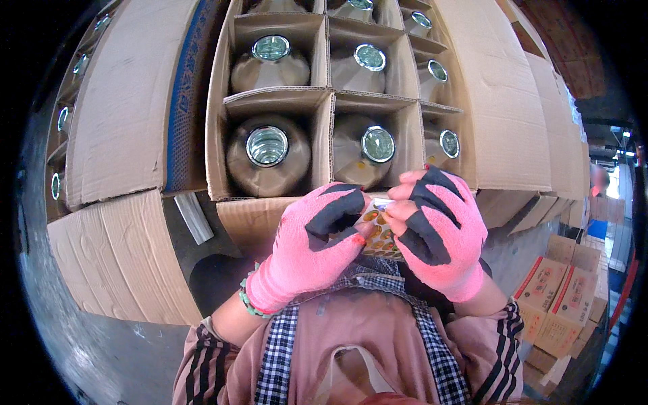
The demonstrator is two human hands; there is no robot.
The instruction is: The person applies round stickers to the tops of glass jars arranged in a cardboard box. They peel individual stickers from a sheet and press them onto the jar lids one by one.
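We hold a small label (379,233) between both hands, left hand (312,246) and right hand (439,233) fingers pinched shut on it, before the jars (267,146). Peeling seems underway; next needs careful placing.

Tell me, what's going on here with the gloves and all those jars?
A person in pink gloves holds a small stack of printed labels between both hands, close to the chest. The left hand grips the stack from one side, and the right hand pinches its top edge with bare fingertips. Just in front stands an open carton with cardboard dividers, a lidded jar in each cell. More open cartons stand alongside, and closed boxes are stacked on the right.
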